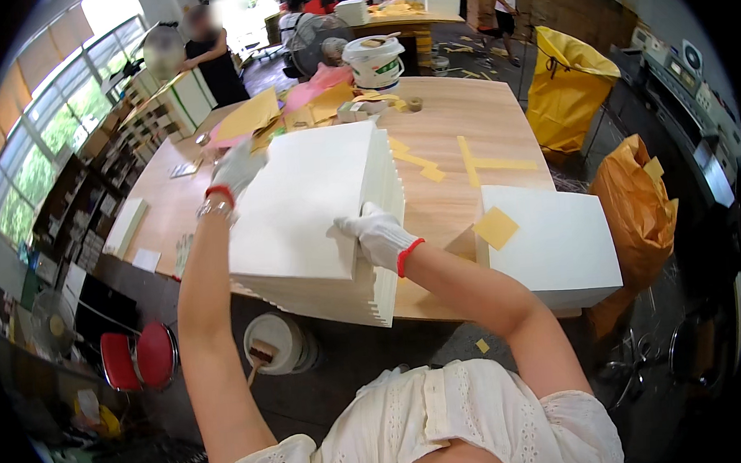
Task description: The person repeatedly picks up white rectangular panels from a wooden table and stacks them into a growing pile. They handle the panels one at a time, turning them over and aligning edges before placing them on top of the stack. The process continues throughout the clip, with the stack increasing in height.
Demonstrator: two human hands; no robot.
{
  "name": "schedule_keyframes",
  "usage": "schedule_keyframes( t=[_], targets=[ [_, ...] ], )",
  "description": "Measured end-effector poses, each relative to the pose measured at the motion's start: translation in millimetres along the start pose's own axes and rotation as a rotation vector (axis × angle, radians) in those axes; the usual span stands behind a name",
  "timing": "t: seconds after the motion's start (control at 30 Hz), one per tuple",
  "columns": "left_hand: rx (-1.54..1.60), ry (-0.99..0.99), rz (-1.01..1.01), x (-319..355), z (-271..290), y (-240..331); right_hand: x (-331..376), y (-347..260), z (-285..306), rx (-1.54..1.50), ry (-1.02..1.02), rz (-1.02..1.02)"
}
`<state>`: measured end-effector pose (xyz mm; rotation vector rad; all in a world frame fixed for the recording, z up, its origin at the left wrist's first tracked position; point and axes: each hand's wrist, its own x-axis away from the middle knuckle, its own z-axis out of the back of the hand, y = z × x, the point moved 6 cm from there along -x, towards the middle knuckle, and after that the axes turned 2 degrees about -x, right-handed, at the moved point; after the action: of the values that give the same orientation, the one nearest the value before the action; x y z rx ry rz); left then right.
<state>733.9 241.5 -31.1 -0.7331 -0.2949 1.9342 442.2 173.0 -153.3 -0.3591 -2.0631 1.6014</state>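
We've got the white sheet stack (302, 210) on the wooden table (465, 117) w/ its long axis running away from us, left hand (235, 173) gripping the far-left corner, right hand (376, 234) clamped on the nearer right edge.

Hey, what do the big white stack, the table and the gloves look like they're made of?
The white stack looks like matte paperboard or card: many thin, flat layers show stepped along its edge. The table looks like light wood or wood-look laminate, with a visible grain and a smooth face. The gloves on the left hand and right hand look like white knitted fabric with red cuffs.
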Motion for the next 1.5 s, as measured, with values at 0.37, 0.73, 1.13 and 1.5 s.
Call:
schedule_keyframes(
  t=[0.37, 0.73, 1.13, 1.5],
  targets=[
    [1.447, -0.411, 0.721, 71.6, -86.5, -23.0, 46.8, -70.6, -1.8, 0.722, -0.257, -0.1],
    [1.25, -0.309, 0.625, 105.6, -61.0, -39.2, 69.5, -58.8, -11.1, 0.886, -0.081, 0.136],
    [1.434, -0.074, 0.665, 285.3, 6.8, -5.9, 118.6, -35.3, -40.3, 1.073, -0.03, 0.632],
    [1.125, 0.045, 0.392, 276.6, 18.9, -10.8, 118.1, -25.6, -37.2, 1.063, 0.013, 0.672]
  ],
)
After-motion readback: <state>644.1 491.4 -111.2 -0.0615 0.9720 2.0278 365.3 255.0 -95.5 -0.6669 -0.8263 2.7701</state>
